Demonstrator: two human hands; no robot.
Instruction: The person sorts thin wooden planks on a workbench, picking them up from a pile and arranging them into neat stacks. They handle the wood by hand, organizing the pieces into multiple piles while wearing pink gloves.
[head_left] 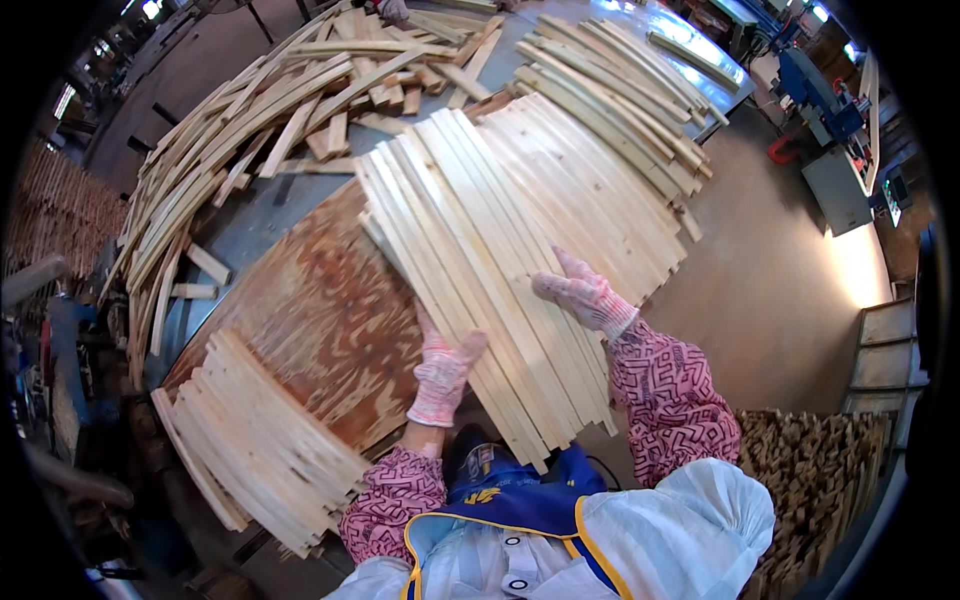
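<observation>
Bench (255, 215): grey metal top, carrying all the timber listed below.

Plywood board (320, 310): worn, reddish-brown, lying flat on the bench in front of me.

Main stack of slats (500, 230): long, pale wooden strips laid side by side in a broad fan, running from near my chest toward the far end of the bench; its left edge overlaps the plywood board.

Loose heap of slats (240, 130): longer, darker strips and short offcuts piled unevenly along the far left of the bench.

Far stack of slats (620, 90): neat pale strips beyond the main stack, at the bench's far right corner.

Near-left stack of slats (265, 440): shorter pale strips, squared up at the bench's near left edge, just beside the plywood board.

Pile of small wood pieces (810, 470): on the floor to my right, well apart from the bench.

My right hand (585, 295): pink knitted glove, fingers spread flat on top of the main stack, pressing rather than gripping.

My left hand (442, 370): same glove, fingers extended and narrow against the left edge of the main stack, thumb out, closed on nothing.
</observation>
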